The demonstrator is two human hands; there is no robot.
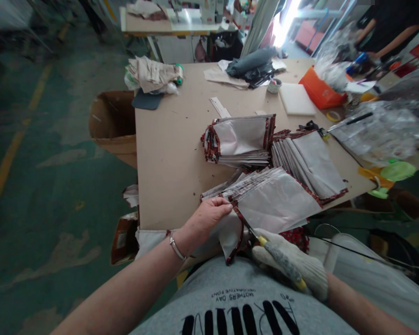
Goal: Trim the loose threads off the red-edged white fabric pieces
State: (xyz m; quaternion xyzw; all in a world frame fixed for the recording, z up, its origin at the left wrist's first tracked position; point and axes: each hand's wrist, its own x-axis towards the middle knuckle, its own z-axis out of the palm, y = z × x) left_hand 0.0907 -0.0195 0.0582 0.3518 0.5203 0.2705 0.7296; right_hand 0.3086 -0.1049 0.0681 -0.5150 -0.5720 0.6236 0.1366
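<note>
My bare left hand (212, 212) pinches the edge of a grey fabric piece (230, 235) with dark red trim. That piece hangs over the table's front edge, close to my body. In a white knitted glove, my right hand (296, 263) is closed around what look like scissors (277, 256), with a yellow handle wrapped in grey. Their dark, slim blades lie along the piece's red trim, just right of my left fingertips; whether they are apart I cannot tell. Right behind my hands lies a fanned stack of similar grey pieces (275, 200).
Two more stacks, a bundled one (244, 135) and a fanned one (317, 158), lie farther back on the table (167, 153). A ruler (219, 107), a white block (296, 99) and an orange bag (321, 88) are beyond. A cardboard box (113, 116) stands left. Another person's arms (387, 44) show at upper right.
</note>
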